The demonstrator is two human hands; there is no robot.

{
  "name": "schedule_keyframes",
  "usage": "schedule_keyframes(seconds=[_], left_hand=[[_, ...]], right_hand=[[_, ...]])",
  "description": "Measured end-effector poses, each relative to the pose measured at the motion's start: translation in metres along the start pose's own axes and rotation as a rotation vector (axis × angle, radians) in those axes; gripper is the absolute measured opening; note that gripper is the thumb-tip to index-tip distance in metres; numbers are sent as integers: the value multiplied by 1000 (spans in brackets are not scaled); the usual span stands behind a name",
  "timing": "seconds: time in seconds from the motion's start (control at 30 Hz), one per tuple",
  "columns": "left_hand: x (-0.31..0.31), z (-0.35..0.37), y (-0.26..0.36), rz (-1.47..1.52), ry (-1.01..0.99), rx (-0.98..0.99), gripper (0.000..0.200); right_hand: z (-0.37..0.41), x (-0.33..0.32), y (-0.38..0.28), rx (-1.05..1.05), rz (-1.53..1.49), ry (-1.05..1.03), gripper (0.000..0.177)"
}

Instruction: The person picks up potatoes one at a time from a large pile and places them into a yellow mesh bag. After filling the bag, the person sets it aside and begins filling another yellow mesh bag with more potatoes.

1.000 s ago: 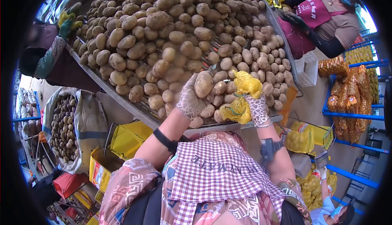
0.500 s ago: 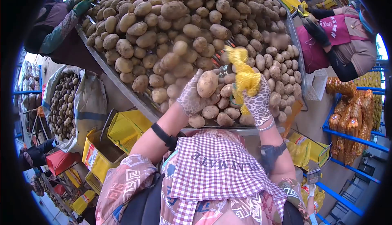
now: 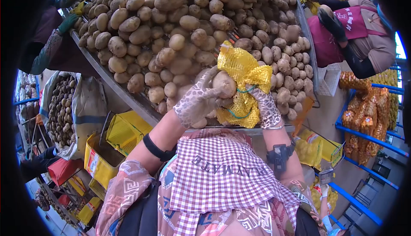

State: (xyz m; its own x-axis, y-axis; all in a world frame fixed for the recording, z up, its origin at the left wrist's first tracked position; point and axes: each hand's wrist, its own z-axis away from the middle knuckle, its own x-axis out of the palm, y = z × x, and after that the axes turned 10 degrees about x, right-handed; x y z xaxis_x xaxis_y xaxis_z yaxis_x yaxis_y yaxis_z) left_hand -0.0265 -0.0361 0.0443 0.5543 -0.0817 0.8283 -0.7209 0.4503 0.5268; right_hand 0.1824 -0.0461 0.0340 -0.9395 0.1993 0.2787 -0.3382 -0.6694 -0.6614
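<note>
My left hand [image 3: 198, 101], in a leopard-print glove, is closed around a large potato [image 3: 224, 85]. The potato is up against a yellow mesh bag [image 3: 244, 69], which has a green drawstring. My right hand [image 3: 266, 109], in a matching glove, grips the bag at its right side. Whether any potatoes are inside the bag I cannot make out. Both hands are over the near edge of a metal table heaped with potatoes [image 3: 188, 22]. Smaller potatoes [image 3: 291, 69] lie to the right of the bag.
A co-worker in a maroon apron [image 3: 329, 30] stands at the right, another [image 3: 43, 43] at the left. Yellow crates [image 3: 100, 161] and a white sack of potatoes [image 3: 64, 107] are at lower left. Filled orange mesh bags [image 3: 364, 116] rest on a blue rack at right.
The yellow mesh bag has spread out and come down and left, against the potato. My left hand has moved slightly right with the potato. The co-worker at right now holds a potato.
</note>
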Motion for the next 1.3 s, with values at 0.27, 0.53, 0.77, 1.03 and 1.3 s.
schedule_keyframes(seconds=[0.27, 0.53, 0.77, 1.03, 1.3], left_hand=[[-6, 3, 0, -408, -15, 91, 91], [-11, 4, -2, -705, -15, 303, 80], [-15, 7, 8, 109, 110, -17, 78], [-33, 3, -2, -566, 27, -197, 49], [-45, 4, -19, 167, -9, -222, 49]], right_hand=[[7, 5, 6, 35, -122, 11, 51], [10, 16, 15, 84, -231, -51, 45], [-1, 4, 3, 37, -299, 81, 47], [-2, 29, 0, -1102, 922, 113, 45], [-11, 14, 4, -704, 711, 277, 44]])
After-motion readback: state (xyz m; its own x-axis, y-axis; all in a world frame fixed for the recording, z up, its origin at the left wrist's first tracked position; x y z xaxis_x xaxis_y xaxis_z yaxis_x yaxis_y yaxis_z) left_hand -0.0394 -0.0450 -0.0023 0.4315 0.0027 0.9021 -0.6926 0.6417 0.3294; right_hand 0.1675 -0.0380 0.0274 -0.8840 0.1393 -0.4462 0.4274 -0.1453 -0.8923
